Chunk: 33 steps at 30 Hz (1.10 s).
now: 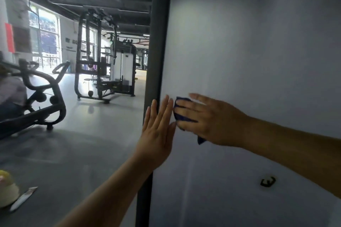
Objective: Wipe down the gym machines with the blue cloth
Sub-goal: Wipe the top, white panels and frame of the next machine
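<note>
Smooth grey floor (83,143), window glare mid-room. Standing on it: black cable station (103,61) at centre; black curved-frame machine (42,101) at left, well apart.

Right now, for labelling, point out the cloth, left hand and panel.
cloth (181,101): head view, top corner.
left hand (156,134): head view, its back.
panel (258,51): head view, bare upper face.

The cloth (181,100) is pinned against the panel (258,51) under the right grip (206,118), just right of the post (158,42), at whose edge the left grip (156,131) is laid; a cable machine (105,64) is seen behind, at left.
</note>
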Each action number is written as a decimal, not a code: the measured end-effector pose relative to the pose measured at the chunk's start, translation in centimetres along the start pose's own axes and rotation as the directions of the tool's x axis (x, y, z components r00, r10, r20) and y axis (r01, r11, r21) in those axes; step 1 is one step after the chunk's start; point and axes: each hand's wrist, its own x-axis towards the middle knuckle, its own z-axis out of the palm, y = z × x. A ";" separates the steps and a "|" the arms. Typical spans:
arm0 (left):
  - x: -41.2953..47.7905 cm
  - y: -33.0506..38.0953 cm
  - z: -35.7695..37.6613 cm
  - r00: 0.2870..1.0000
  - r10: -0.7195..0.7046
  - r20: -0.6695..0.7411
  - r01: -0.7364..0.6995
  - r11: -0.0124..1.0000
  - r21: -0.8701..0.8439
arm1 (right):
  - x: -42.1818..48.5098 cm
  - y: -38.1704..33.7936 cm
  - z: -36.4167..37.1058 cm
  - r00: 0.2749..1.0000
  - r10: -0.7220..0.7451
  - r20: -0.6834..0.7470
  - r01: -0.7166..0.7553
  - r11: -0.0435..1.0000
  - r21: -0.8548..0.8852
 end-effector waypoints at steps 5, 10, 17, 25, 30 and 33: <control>5.4 2.7 -0.8 0.998 -0.055 -0.037 0.053 0.997 -0.051 | -0.4 2.9 -0.8 0.951 0.269 -0.152 -0.271 0.963 0.011; 4.8 2.1 0.0 0.999 -0.039 0.012 0.039 0.998 0.040 | -1.4 6.3 -2.0 0.969 0.144 -0.200 -0.157 0.986 -0.049; 4.9 1.9 0.1 1.000 -0.017 -0.002 0.017 0.993 0.116 | -3.0 4.2 -0.3 0.991 0.004 -0.133 -0.009 0.999 -0.037; 5.3 3.7 -0.4 1.000 -0.017 -0.023 0.020 0.989 0.148 | -5.7 9.3 -2.9 0.833 0.417 -0.364 -0.415 0.906 0.088; 10.0 6.9 -2.0 0.986 0.144 -0.084 -0.127 0.975 0.185 | -7.2 8.3 -2.1 0.969 0.080 -0.232 -0.091 0.995 -0.038; 13.4 8.8 -2.8 0.981 0.146 -0.130 -0.122 0.976 0.182 | -7.5 10.7 -3.8 0.812 0.450 -0.373 -0.459 0.886 0.068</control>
